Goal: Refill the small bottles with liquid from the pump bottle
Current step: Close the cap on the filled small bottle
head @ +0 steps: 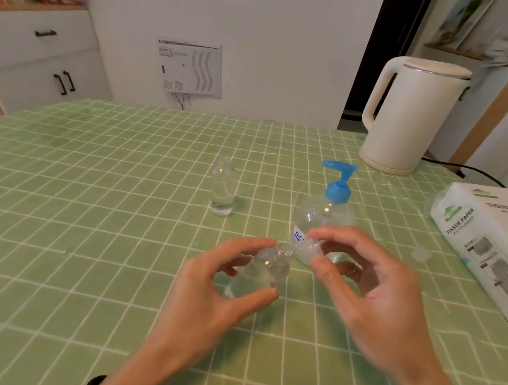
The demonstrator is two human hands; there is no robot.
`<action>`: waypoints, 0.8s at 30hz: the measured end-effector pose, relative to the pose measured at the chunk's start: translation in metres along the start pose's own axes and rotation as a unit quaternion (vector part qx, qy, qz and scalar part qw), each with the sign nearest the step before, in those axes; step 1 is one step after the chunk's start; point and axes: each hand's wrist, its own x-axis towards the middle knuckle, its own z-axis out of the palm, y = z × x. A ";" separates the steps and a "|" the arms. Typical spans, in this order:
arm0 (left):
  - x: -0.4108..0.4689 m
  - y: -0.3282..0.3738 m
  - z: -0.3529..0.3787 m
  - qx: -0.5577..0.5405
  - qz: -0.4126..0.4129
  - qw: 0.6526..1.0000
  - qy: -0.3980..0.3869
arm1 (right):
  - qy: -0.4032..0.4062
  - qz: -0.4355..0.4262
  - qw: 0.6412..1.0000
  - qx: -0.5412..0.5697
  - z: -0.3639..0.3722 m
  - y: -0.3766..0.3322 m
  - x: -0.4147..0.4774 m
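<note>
The left hand (227,282) grips a tilted small bottle (268,266) in front of the pump bottle (325,213), and the right hand (368,283) pinches its cap (313,247) just off the neck. A second bottle (223,187) stands farther back on the tabletop (100,184), seemingly uncapped. Fill levels are unclear, so pumping probably remains.

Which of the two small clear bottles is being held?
The tilted small bottle gripped by the left hand, near the cap pinched by the right hand; the other small bottle stands upright farther back, untouched.
</note>
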 end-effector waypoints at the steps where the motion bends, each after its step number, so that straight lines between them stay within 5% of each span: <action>1: -0.001 0.001 0.000 0.008 0.004 1.000 -0.001 | -0.005 -0.006 1.000 -0.014 -0.002 0.001 -0.002; 14: -0.008 0.010 0.004 0.021 0.034 0.999 -0.031 | -0.056 -0.073 0.993 -0.076 -0.008 -0.008 -0.008; 24: -0.008 0.010 0.003 0.014 0.032 0.999 -0.038 | -0.080 -0.027 0.994 -0.071 -0.008 -0.012 -0.009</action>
